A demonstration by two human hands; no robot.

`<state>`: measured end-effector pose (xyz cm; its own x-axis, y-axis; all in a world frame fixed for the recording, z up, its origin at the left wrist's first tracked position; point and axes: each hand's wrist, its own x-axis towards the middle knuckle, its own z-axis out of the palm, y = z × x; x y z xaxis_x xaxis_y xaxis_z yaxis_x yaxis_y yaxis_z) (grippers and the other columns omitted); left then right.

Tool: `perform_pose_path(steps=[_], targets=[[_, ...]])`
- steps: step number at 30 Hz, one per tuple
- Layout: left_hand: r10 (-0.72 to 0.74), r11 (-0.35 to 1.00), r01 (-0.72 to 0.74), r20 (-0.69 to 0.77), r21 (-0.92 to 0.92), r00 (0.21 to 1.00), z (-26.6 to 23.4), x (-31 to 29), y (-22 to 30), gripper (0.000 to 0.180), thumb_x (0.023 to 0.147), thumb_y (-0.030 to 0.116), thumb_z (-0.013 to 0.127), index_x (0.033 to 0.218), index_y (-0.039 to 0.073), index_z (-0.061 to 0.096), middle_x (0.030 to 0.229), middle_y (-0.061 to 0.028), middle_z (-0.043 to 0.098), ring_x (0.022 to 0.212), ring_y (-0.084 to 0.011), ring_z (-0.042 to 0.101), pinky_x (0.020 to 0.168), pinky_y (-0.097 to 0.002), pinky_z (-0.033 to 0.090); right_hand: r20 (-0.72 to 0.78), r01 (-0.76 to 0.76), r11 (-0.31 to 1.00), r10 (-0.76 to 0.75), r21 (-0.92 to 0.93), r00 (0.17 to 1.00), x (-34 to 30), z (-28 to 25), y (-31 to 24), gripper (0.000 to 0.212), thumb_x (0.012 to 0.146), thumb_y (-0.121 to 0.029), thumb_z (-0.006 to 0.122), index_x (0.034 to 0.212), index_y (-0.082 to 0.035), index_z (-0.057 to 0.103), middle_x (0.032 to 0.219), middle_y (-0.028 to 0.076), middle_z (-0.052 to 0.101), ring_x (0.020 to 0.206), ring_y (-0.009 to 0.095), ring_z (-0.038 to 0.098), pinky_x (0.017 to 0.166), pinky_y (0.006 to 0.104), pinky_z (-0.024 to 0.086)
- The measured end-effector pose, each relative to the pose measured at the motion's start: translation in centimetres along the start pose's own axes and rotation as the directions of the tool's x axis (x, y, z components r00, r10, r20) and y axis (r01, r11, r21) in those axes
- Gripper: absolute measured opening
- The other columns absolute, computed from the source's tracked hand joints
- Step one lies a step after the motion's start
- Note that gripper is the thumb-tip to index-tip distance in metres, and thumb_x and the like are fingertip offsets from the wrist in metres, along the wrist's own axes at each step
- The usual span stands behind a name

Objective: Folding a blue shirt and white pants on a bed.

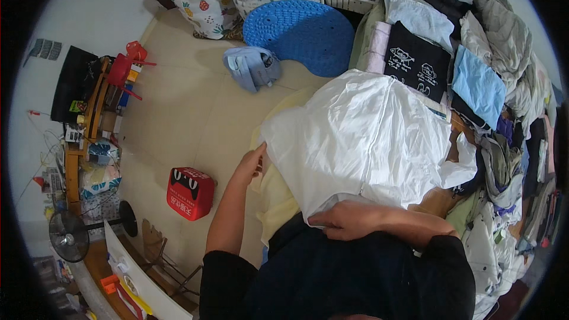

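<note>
A thin white zip-up jacket (355,136) lies spread out in front of me, its zipper line running down the right part. My left hand (252,163) pinches its left edge, fingers closed on the fabric. At the near edge, close to my body, my right hand (344,219) is closed on the hem, where a greyish inner side shows. One sleeve (459,163) extends to the right. Beneath the jacket, pale yellow fabric (275,204) sticks out on the left.
Folded clothes, including a black printed shirt (418,62) and a light blue piece (479,80), are stacked at the right. A blue textured mat (299,32) and a crumpled light blue garment (252,68) lie beyond. On the floor at left stand a red box (189,194) and a black fan (69,235).
</note>
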<state>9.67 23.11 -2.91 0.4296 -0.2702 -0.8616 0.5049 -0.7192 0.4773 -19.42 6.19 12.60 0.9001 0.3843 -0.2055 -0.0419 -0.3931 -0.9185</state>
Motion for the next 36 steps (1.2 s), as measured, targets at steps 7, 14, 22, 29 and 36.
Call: perform_pose_path(steps=[7, 14, 22, 29, 36], targets=[[0.251, 0.966, -0.25, -0.003, 0.067, 0.968, 1.9, -0.3, 4.1, 0.04, 0.081, 0.045, 0.062, 0.09, 0.006, 0.062, 0.077, -0.0034, 0.057, 0.059, -0.0136, 0.05, 0.053, -0.0268, 0.038, -0.072, -0.129, 0.973, 0.117, -0.193, 0.991, -0.1, 2.0, -1.5, 0.036, 0.082, -0.015, 0.054, 0.117, -0.007, 0.056, 0.081, 0.02, 0.065, 0.078, 0.038, 0.064, 0.073, 0.0479, 0.05], [0.406, 0.825, -0.387, -0.045, -0.412, 0.913, -2.5, 1.6, 4.7, 0.011, 0.08, 0.018, 0.063, 0.084, 0.008, 0.06, 0.071, -0.003, 0.058, 0.055, -0.0109, 0.052, 0.043, -0.025, 0.038, -0.406, -0.087, 0.747, -0.255, -0.659, 0.878, -1.5, 3.5, -1.5, 0.032, 0.078, -0.014, 0.056, 0.106, -0.002, 0.06, 0.067, 0.007, 0.063, 0.065, 0.023, 0.064, 0.061, 0.0359, 0.048], [0.685, 0.708, -0.419, -0.408, 0.569, 0.603, -3.2, -0.5, 1.8, 0.025, 0.077, 0.002, 0.064, 0.101, 0.001, 0.057, 0.082, -0.0089, 0.06, 0.065, -0.0188, 0.057, 0.059, -0.0324, 0.049, -0.197, -0.025, 0.826, -0.105, -0.563, 0.975, 1.1, 5.7, -1.1, 0.034, 0.081, -0.011, 0.056, 0.113, 0.001, 0.061, 0.077, 0.008, 0.063, 0.072, 0.026, 0.063, 0.068, 0.0382, 0.047], [0.897, -0.11, -0.743, 0.388, 0.661, 0.213, 6.1, -10.4, -0.5, 0.052, 0.076, 0.019, 0.07, 0.121, 0.004, 0.05, 0.116, -0.0149, 0.054, 0.111, -0.0321, 0.051, 0.098, -0.0396, 0.039, -0.435, 0.424, 0.895, -0.329, 0.14, 0.838, -4.6, 5.5, -2.2, 0.026, 0.086, -0.004, 0.061, 0.111, 0.002, 0.062, 0.101, 0.016, 0.064, 0.096, 0.031, 0.062, 0.083, 0.0388, 0.049], [0.509, -0.076, -0.874, 0.773, 0.48, 0.38, 7.3, -16.5, -4.1, 0.078, 0.073, 0.027, 0.074, 0.14, 0.008, 0.037, 0.14, -0.0189, 0.04, 0.133, -0.0372, 0.034, 0.11, -0.0437, 0.028, -0.751, -0.37, 0.903, 0.396, 0.216, 0.528, -18.7, 6.5, 1.3, 0.03, 0.076, -0.004, 0.065, 0.106, 0.0, 0.063, 0.099, 0.014, 0.063, 0.095, 0.027, 0.062, 0.087, 0.0347, 0.047]])
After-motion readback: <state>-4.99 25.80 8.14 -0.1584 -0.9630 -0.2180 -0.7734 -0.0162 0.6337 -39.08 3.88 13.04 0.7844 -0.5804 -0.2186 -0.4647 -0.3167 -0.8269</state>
